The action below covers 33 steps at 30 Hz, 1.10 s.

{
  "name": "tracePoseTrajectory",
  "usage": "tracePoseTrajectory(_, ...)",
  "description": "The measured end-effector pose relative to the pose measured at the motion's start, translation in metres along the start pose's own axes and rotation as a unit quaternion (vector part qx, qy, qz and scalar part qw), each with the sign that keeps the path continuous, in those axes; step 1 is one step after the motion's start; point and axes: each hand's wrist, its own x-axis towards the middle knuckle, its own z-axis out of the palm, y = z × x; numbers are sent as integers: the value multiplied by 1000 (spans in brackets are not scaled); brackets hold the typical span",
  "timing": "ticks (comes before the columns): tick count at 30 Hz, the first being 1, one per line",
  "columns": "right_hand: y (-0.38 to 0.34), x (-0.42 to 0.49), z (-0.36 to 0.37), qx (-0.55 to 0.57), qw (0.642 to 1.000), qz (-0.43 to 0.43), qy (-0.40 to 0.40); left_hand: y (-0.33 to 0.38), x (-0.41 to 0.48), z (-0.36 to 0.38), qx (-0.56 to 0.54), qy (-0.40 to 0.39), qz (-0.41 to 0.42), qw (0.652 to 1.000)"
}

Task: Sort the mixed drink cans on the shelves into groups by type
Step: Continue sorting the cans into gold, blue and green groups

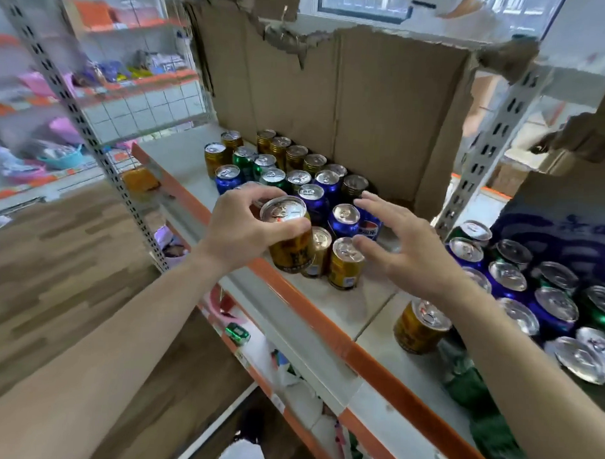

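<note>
My left hand (241, 223) grips a gold can (289, 235) by its top, at the front of the white shelf (356, 310). Two more gold cans (346, 263) stand right beside it. My right hand (407, 246) hovers open with spread fingers just right of them, its fingertips over a blue Pepsi can (370, 224). Behind, a mixed cluster of blue cans (227, 178), green cans (243, 158) and gold cans (280, 148) fills the back of the shelf. A lone gold can (419, 326) stands under my right forearm.
A torn cardboard sheet (350, 104) backs the shelf. To the right, another mixed group of blue and green cans (538, 299) stands beyond a perforated upright (492, 146). The orange shelf edge (325, 329) runs diagonally. Lower shelves hold assorted goods; wood floor lies at the left.
</note>
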Motion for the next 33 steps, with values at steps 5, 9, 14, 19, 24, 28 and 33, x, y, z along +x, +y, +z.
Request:
tracePoseTrajectory(5,-4,67,33,-13,1000,21,1,-34,66,-32,1,-10,4,1000)
tracePoseTrajectory(9,-2,120,48,-31,999,38,18,-56,124,-49,-14,-32,22,999)
tracePoseTrajectory(14,2,170,64,-30,997,66,37,-79,196,-54,-36,-44,53,997)
tracePoseTrajectory(19,6,204,70,-21,991,119,55,-95,261,-43,-47,-81,64,994)
tracePoseTrajectory(24,14,226,69,-41,986,147,60,-107,304,-27,-28,-127,79,988)
tracePoseTrajectory(28,24,237,74,-56,983,166,56,-121,326,-15,-18,-151,82,985)
tracePoseTrajectory(33,32,246,78,-55,979,185,59,-137,342,-3,25,-205,77,975)
